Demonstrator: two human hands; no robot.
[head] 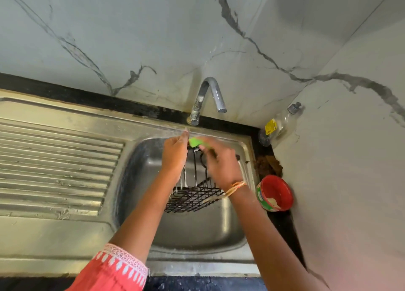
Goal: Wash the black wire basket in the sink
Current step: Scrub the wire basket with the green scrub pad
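Mid-scrub: left hand point(174, 153) grips soapy black wire basket point(194, 194) over sink point(140, 159), right hand point(221, 165) (blurred) apparently clutching green scrubber point(194, 142) just above that grip; rinse pending.

No writing can be read anywhere. The clear bottle point(282, 124) beyond the right hand point(221, 165) carries a yellow label, and the red tub point(275, 193) just right of that wrist has a printed band, both too blurred to read.
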